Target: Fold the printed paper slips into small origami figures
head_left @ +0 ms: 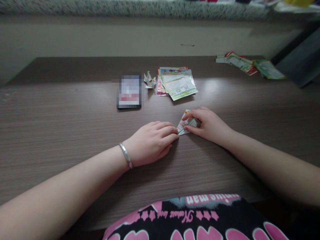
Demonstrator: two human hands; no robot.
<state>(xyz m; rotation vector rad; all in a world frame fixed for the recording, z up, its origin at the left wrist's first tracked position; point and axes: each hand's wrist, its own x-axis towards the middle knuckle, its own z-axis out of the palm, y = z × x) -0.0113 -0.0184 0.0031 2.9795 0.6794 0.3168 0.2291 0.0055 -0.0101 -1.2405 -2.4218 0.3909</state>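
Observation:
A small folded piece of printed paper (181, 126), white with green and orange print, lies on the table between my two hands. My left hand (155, 141), with a silver bracelet at its wrist, has its fingers together and its fingertips on the paper's left corner. From the right, my right hand (203, 121) holds the same paper, its curled index finger and thumb resting on it. The right part of the paper is hidden under that hand.
Beyond my hands, a stack of printed leaflets (178, 85) lies next to a folded paper figure (149, 81). A phone-like device (129, 91) with a blurred screen is left of it. More leaflets (241, 63) sit at the back right, near a dark panel (300, 50).

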